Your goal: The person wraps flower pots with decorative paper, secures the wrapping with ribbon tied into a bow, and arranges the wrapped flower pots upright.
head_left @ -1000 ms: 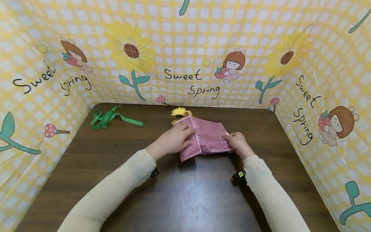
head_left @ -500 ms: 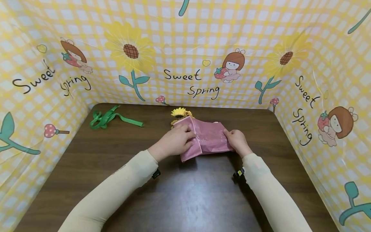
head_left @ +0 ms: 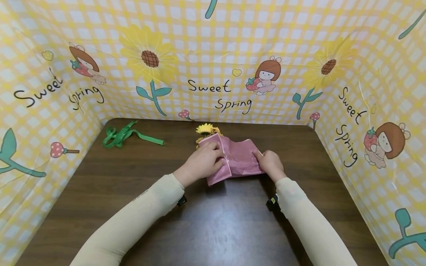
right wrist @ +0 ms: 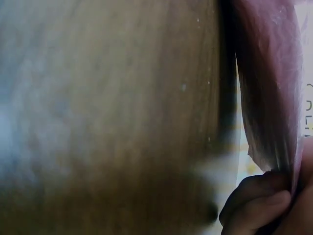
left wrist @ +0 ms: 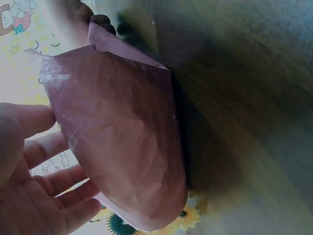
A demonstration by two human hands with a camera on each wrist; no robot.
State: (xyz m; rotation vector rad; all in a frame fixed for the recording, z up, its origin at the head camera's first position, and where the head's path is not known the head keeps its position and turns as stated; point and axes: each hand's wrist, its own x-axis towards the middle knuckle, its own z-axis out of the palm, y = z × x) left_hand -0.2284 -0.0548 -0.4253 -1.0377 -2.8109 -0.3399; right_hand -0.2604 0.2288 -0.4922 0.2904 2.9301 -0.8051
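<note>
Pink wrapping paper point(head_left: 241, 157) is folded round a bunch of artificial sunflowers point(head_left: 204, 129), whose yellow heads stick out at the far left end. My left hand point(head_left: 204, 160) lies over the paper's left part; in the left wrist view its fairly straight fingers point(left wrist: 73, 181) touch the side of the wrapped bundle. At the right end, my right hand point(head_left: 271, 164) pinches the paper's edge between thumb and fingers. The right wrist view has these fingers point(right wrist: 259, 198) curled at the lower end of the paper point(right wrist: 274, 73). Flower stems are hidden inside the wrap.
A loose heap of green ribbon point(head_left: 123, 135) lies at the table's back left. The dark wooden table point(head_left: 213, 229) is walled on three sides by a yellow checked cloth point(head_left: 213, 48) with printed flowers and figures.
My right hand shifts slightly at the paper's right end, with its thumb changing place on the edge. The paper's upper edge dips more. My left hand stays almost where it was.
</note>
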